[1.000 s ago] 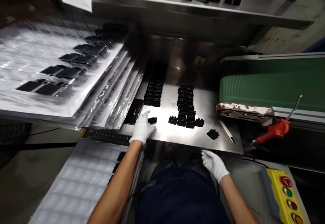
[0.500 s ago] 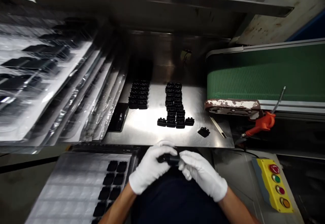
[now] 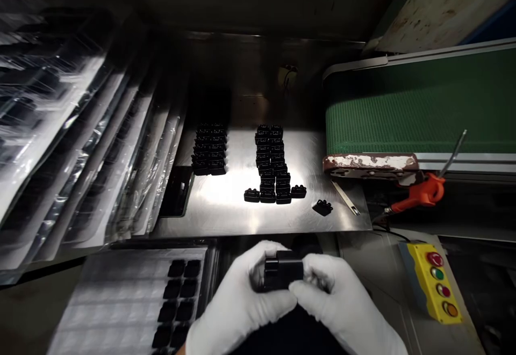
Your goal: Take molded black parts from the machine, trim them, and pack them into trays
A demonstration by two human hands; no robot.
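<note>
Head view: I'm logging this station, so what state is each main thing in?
Black part, held.
Left hand, gloved, gripping the part.
Right hand, gloved, touching the part.
Left block of black pieces, in rows.
Middle block, slightly uneven rows.
Lone black piece, lying askew.
Pale slim tool, lying flat.
Orange tool, untouched.
Green belt, running or stopped unclear.
Button box, untouched.
Lower tray, partly filled.
</note>
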